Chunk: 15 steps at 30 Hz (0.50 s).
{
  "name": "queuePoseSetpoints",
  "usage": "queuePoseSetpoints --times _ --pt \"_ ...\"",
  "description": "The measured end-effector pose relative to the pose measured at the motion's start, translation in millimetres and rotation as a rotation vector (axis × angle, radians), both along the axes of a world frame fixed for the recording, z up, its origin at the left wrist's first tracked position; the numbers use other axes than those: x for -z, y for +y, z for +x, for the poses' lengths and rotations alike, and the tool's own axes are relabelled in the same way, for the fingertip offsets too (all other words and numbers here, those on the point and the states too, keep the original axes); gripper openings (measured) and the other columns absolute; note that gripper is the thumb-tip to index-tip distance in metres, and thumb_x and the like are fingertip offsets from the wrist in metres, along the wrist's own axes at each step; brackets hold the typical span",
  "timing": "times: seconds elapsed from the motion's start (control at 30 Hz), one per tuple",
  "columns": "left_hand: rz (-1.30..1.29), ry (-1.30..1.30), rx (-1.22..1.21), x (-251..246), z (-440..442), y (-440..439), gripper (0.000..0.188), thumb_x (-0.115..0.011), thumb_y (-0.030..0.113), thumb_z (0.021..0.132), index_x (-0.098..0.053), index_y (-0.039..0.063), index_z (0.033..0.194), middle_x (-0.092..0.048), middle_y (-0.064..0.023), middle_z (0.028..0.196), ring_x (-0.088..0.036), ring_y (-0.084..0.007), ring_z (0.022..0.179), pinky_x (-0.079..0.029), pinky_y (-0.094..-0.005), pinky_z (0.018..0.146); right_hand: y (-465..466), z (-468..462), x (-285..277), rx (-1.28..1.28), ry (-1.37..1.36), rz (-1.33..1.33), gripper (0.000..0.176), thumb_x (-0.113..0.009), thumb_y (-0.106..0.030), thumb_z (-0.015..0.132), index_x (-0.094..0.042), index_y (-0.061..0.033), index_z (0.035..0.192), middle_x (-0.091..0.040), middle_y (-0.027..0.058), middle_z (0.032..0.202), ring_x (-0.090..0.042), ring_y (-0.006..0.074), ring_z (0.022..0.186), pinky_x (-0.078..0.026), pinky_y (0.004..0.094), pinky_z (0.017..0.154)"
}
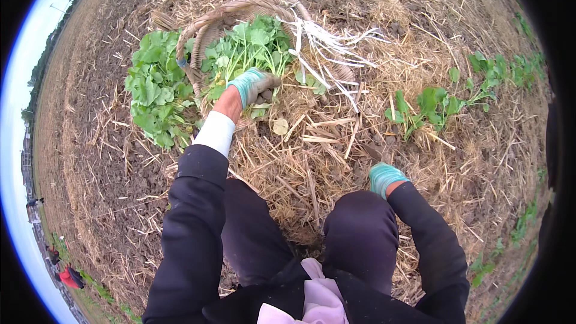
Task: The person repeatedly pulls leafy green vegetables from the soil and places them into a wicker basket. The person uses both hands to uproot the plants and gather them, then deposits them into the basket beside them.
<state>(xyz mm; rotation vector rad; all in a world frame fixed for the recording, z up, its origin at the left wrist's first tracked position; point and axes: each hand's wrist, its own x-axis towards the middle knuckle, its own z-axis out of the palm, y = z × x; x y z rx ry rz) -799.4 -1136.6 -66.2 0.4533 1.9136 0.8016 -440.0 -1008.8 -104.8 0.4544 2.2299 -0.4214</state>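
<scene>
My left hand [257,84], in a teal and grey work glove, is closed around the stem ends of leafy greens [254,40] that lie in a wicker basket [243,4]. A pile of more greens [155,85] rests against the basket's left side. White strips [324,45] hang over the basket's right rim and onto the straw. My right hand [386,177], also gloved, is low beside my right knee. A dark, flat blade-like piece [372,152] shows just beyond it; my grip there is hidden.
Straw [310,171] and dark soil cover the ground. Rooted leafy plants [432,105] grow to the right in a row. My bent knees are close below the basket. Far off at the lower left is a person in red [69,277], with others nearby.
</scene>
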Motion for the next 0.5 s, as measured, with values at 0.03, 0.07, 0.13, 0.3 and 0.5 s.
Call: queuePoseSetpoints --times 0.03,0.07,0.13,0.3,0.5 --pt "0.206 -0.188 -0.099 -11.7 -7.2 -9.1 0.015 -0.061 0.02 0.083 -0.059 0.008 0.074 -0.05 0.0021 0.061 -0.041 -0.0085 0.047 -0.033 -0.0241 0.04 2.9 2.2 4.1 -0.006 0.015 -0.018 0.023 -0.064 -0.013 0.071 -0.068 -0.0013 0.09 -0.064 0.022 0.093 -0.063 0.0357 0.089 -0.051 0.0413 0.077" --pt "0.281 -0.36 -0.212 -20.9 -12.9 -15.0 0.013 -0.059 0.017 0.085 -0.057 0.009 0.075 -0.048 0.0037 0.06 -0.04 -0.008 0.046 -0.031 -0.0229 0.039 6.4 4.5 9.4 0.009 0.036 -0.036 0.023 -0.064 -0.013 0.071 -0.068 -0.0011 0.091 -0.064 0.0224 0.093 -0.062 0.036 0.089 -0.051 0.0417 0.077" --pt "0.339 -0.594 -0.564 -31.4 -17.9 -24.7 0.009 -0.054 0.012 0.088 -0.052 0.013 0.079 -0.042 0.0056 0.059 -0.038 -0.0071 0.046 -0.027 -0.022 0.038 13.0 8.5 22.6 0.019 0.099 -0.079 0.024 -0.063 -0.013 0.072 -0.068 -0.0007 0.091 -0.063 0.0234 0.094 -0.062 0.0367 0.089 -0.051 0.0423 0.077" --pt "0.347 -0.618 -0.562 -48.4 14.2 -25.8 0.006 -0.054 0.014 0.09 -0.056 0.01 0.093 -0.043 0.0049 0.06 -0.042 -0.0071 0.05 -0.03 -0.022 0.04 20.1 10.7 46.2 -0.014 0.112 -0.167 0.023 -0.062 -0.013 0.072 -0.067 0.0005 0.09 -0.063 0.0239 0.092 -0.062 0.0375 0.087 -0.051 0.0424 0.076" --pt "0.275 -0.631 -0.559 -23.4 132.4 0.8 0.008 -0.054 0.022 0.092 -0.052 0.015 0.089 -0.047 0.0042 0.071 -0.043 -0.0072 0.05 -0.032 -0.0213 0.041 35.7 14.4 -7.6 -0.094 0.096 -0.284 0.031 -0.063 -0.024 0.073 -0.065 0.0033 0.089 -0.063 0.0242 0.085 -0.061 0.0383 0.084 -0.049 0.0407 0.076"
